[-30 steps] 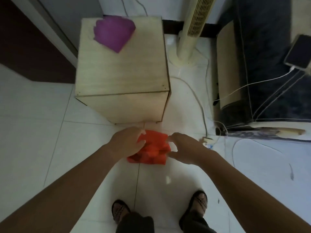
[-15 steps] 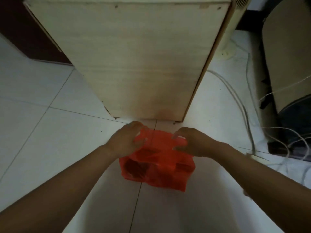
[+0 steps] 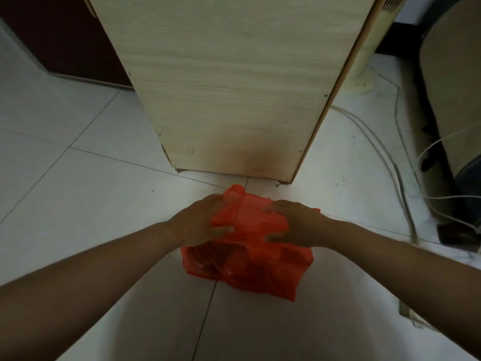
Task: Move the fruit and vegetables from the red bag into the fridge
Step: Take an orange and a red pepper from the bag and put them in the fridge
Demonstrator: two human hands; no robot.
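Note:
A red plastic bag [image 3: 250,267] sits on the white tiled floor just in front of a pale wooden cabinet [image 3: 229,87]. My left hand [image 3: 200,222] grips the bag's top on its left side, fingers curled into the plastic. My right hand [image 3: 294,225] grips the top on the right side. Dark shapes show faintly through the plastic, but I cannot tell what they are. No fridge is in view.
A fan base [image 3: 364,82] stands right of the cabinet. Several cables [image 3: 385,152] run over the floor to the right, beside a brown and dark piece of furniture [image 3: 453,105]. A dark doorway [image 3: 57,35] lies at upper left.
The camera has dropped lower and closer to the bag and cabinet. Both hands have closed further on the bag's top, bunching the plastic between them.

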